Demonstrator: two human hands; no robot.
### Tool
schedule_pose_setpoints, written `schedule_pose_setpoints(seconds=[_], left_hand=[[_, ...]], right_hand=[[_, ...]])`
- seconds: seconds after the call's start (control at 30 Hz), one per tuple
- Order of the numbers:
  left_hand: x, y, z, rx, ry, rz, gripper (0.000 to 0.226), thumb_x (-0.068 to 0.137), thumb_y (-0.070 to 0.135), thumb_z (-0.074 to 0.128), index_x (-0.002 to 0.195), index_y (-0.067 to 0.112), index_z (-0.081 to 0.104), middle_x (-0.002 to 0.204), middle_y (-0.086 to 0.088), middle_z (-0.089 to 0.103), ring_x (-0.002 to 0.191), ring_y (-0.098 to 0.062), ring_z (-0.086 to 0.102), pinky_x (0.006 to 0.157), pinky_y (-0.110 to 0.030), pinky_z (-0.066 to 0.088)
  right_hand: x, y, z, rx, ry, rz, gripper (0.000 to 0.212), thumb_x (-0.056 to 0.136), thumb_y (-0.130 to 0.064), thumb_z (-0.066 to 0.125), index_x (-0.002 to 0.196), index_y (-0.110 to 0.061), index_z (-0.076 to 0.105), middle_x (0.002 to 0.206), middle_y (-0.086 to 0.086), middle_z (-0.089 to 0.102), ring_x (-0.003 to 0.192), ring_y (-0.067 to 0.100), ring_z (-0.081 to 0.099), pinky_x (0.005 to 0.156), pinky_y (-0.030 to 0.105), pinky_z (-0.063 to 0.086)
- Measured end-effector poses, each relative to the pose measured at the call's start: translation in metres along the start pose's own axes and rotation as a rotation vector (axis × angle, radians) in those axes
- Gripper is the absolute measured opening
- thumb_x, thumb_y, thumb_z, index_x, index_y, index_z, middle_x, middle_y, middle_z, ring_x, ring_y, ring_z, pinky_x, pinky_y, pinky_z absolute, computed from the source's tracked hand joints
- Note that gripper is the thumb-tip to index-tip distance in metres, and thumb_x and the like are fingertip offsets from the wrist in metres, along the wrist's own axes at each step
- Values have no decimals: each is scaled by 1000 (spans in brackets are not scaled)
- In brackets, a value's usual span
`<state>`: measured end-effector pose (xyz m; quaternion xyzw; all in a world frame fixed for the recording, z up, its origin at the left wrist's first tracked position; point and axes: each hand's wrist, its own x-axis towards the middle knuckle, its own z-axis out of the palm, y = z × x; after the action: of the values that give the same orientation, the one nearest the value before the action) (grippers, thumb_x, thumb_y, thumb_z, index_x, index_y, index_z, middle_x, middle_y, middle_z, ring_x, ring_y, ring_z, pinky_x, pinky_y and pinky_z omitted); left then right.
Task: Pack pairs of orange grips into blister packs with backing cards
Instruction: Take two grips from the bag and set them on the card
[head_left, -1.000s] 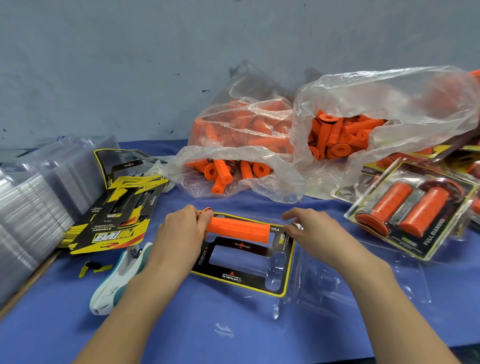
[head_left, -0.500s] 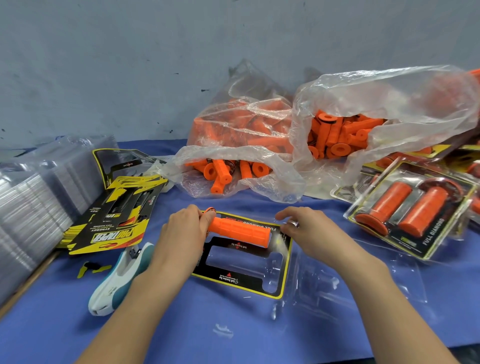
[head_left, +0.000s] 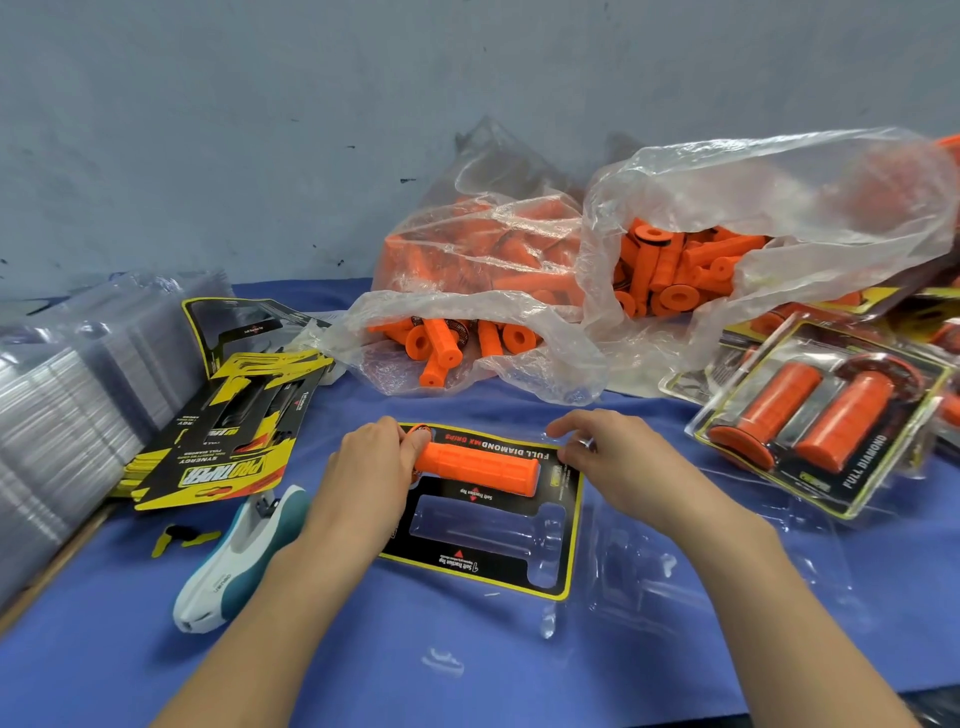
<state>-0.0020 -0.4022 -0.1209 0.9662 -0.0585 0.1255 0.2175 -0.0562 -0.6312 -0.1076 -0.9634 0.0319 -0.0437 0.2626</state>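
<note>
My left hand (head_left: 369, 478) is curled round the flanged end of one orange grip (head_left: 480, 467), thumb on top. The grip lies crosswise over the far cut-out of the backing card (head_left: 569, 512), with its free end pointing at my right hand (head_left: 618, 462). I cannot tell whether the grip is seated in the pocket or only resting on it. My right hand pinches the card's far right corner between thumb and fingertips, just beside the end of the grip. The card sits black and yellow on the blue tabletop (head_left: 363, 654), and its near cut-out shows only clear plastic. The open half of the blister pack (head_left: 675, 566) spreads flat to the right, under my right forearm.

Close by my left wrist lies a white and teal stapler (head_left: 244, 556), nose toward me. Beyond it is a fanned stack of cards (head_left: 228, 457), and at the left edge a tall pile of clear shells (head_left: 62, 415).

Past the card, two crumpled plastic bags crowd the far side. The left bag (head_left: 467, 249) spills loose grips from its mouth toward my hands, and the right bag (head_left: 779, 208) is heaped higher. To the right, a finished pack (head_left: 831, 415) holds two grips side by side, tilted on other packs.
</note>
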Motion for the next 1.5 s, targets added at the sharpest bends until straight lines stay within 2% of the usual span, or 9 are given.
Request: schedule_pose_setpoints(seconds=[0.2,0.3,0.53,0.77,1.0,1.13,1.27,1.4,1.5], left_hand=[[1,-1,4,-4,17,-3,36,100,45,48,88,14,60,86,-4,63,81,-22,44,67,-36,32],[1,-2,7,3,-13,-10,33,99,46,50,88,16,59,86,-3,62,83,-24,49,67,-36,34],[2,-3,5,-49,-4,-1,27,99,48,47,93,22,54,85,6,59,85,-21,52,69,-35,37],[10,-15,-13,-53,64,-7,28,102,40,41,93,17,54,96,-7,67,91,-28,58,74,-40,44],[20,-42,-15,47,-5,-104,27,102,23,41,104,3,58,106,-20,64,99,-38,57,81,-44,45],[19,-48,-12,117,-71,-101,27,102,23,40,106,6,59,110,-17,65,102,-36,58,81,-40,43],[17,-48,-10,166,-92,-74,26,103,25,39,107,10,60,110,-13,66,100,-32,59,77,-37,44],[17,-50,-11,200,-68,-64,25,102,23,37,105,12,59,107,-12,67,97,-33,59,72,-36,43],[16,-50,-14,223,-98,-60,26,102,23,38,103,12,61,105,-11,68,97,-32,60,78,-39,49]], right_hand=[[1,1,-1,-11,-7,1,29,100,-20,49,126,-27,61,104,-10,63,107,15,56,89,34,46],[1,1,-2,-20,-21,5,29,100,-20,48,125,-27,61,114,-6,66,108,15,56,90,34,46],[3,4,-1,-15,-37,5,29,100,-22,49,125,-28,61,116,-7,66,107,13,57,90,33,46],[4,5,-3,-20,-43,16,33,103,-21,40,127,-28,61,126,-5,63,114,16,56,94,33,45],[-1,4,-11,2,-28,13,33,103,-27,40,130,-26,59,127,-5,63,112,14,57,92,29,44],[-3,6,-14,7,-47,29,33,104,-28,39,131,-26,58,126,-5,61,101,15,57,86,28,43],[-4,8,-15,-2,-65,64,34,103,-32,40,132,-26,57,131,-5,60,115,17,56,96,31,44],[-2,12,-13,-11,-84,108,34,102,-36,40,132,-27,55,128,-3,62,99,19,59,84,29,45],[0,16,-12,-68,-96,164,35,102,-38,39,131,-27,54,127,1,62,101,24,61,83,32,48]])
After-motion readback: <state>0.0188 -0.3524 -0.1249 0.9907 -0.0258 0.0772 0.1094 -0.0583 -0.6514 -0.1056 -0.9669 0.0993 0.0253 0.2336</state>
